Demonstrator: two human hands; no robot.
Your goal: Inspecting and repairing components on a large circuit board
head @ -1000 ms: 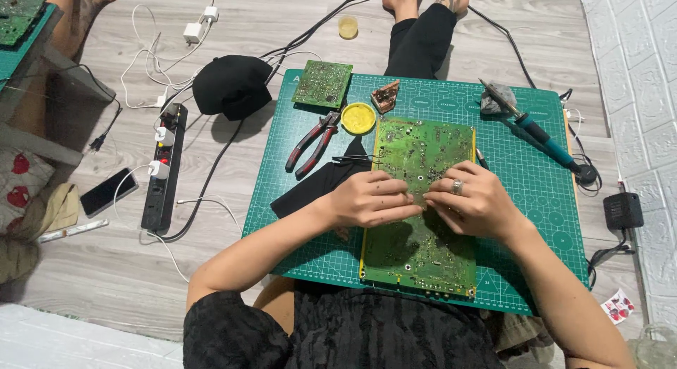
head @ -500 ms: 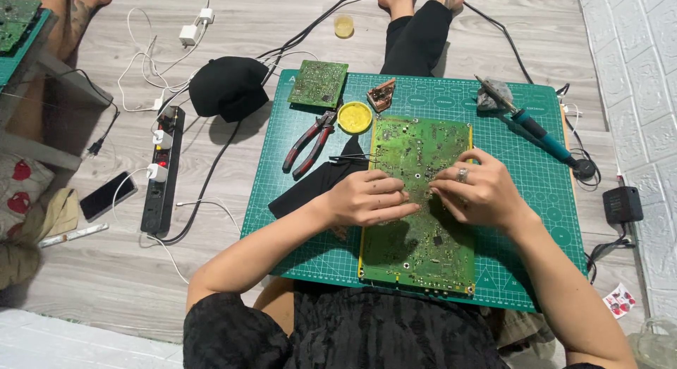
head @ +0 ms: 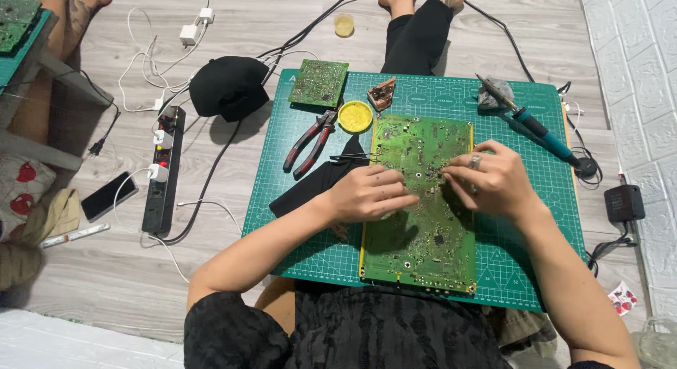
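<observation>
- While both hands press on the large green circuit board (head: 421,200), which lies along the near edge of the green cutting mat (head: 282,200), the left hand (head: 370,194) rests curled on its left side, and I cannot tell whether it pinches anything.
- Equally unclear is the right hand (head: 493,179): ringed fingers bent onto the board's middle, any grasp hidden.
- As I judge it, a slip could drag skin over the studded, prickly solder points, or bend small parts.
- Smooth gridded mat offers little grip; the stiff flat board could skate.
- Toward the far edge: red-handled pliers (head: 308,142), a round yellow tin (head: 355,117), a smaller green board (head: 319,82).
- At the far right corner lies a blue-handled soldering iron (head: 536,126); if hot, its tip could burn a reaching wrist.
</observation>
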